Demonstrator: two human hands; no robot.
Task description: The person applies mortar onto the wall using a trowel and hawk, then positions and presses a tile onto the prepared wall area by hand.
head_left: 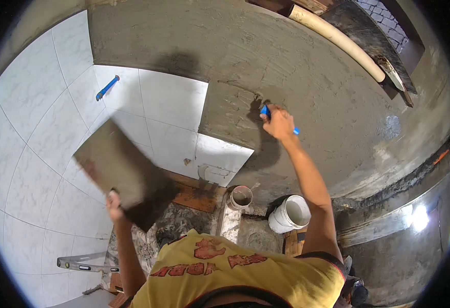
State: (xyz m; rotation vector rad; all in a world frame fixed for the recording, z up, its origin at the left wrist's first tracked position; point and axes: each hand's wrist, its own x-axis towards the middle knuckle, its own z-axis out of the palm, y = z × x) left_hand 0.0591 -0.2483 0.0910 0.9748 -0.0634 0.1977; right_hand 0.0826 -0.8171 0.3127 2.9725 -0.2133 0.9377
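Note:
My left hand (114,205) grips the lower edge of a square tile (127,169), whose grey-brown face is slightly blurred. The tile is tilted in front of the white tiled wall. My right hand (280,122) is closed around a blue-handled tool (266,111), raised against the wet grey mortar (235,66). Blue shows at both ends of the fist; the tool's working end is too hard to make out. White marbled wall tiles (171,95) stop in a stepped edge to the left of this hand. A thin line is scored in the mortar beside it.
A blue pipe stub (107,88) sticks out of the tiles. Below stand a white bucket (290,213) and a small round container (241,196). A spirit level (86,267) is at lower left. A pale tube (338,42) lies on the ledge at upper right.

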